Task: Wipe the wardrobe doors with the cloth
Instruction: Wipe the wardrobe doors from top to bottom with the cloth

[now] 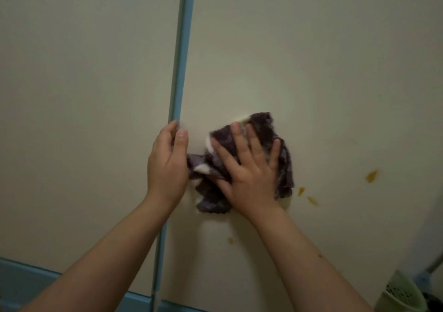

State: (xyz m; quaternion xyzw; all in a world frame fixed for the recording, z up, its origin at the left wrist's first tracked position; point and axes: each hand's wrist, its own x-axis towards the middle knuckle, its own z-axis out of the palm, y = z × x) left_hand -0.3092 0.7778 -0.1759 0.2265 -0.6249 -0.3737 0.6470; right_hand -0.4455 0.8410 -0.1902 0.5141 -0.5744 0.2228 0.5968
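The left wardrobe door fills the left of the frame, edged by a vertical blue strip. At centre, the left hand lies by that strip, fingers loosely curled; whether its grip pinches anything cannot be told. The dark purple cloth sits crumpled on the right wardrobe door, pressed flat under the right hand, its grip spread wide. Orange stains dot the door further right. At lower right stands a pale green perforated basket, contents unclear.
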